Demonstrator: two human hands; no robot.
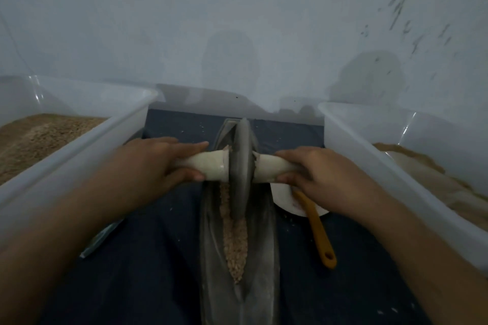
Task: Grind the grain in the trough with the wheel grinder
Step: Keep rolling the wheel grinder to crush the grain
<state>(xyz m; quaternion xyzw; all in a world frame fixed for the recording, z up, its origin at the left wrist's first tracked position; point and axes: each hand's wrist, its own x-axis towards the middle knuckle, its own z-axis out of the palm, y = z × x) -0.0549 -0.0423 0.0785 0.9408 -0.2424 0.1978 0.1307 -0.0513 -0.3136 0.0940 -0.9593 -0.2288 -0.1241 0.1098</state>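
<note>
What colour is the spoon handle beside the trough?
Orange-yellow; the spoon handle shows best in the head view.

Left grip (161, 161) and right grip (320, 171) curled tight (forearms outstretched).

Left hand (161, 163): bare, no ring, no glove; the fingers are blurred at their tips.
Right hand (320, 174): bare, no ring, no glove; knuckles and back of the hand face the camera.
Left forearm: bare to the frame's lower edge, no sleeve, no watch or band at the wrist.
Right forearm: bare to the frame's lower edge, no sleeve, no watch or band at the wrist.
Nails: too blurred and dim to tell.
</note>
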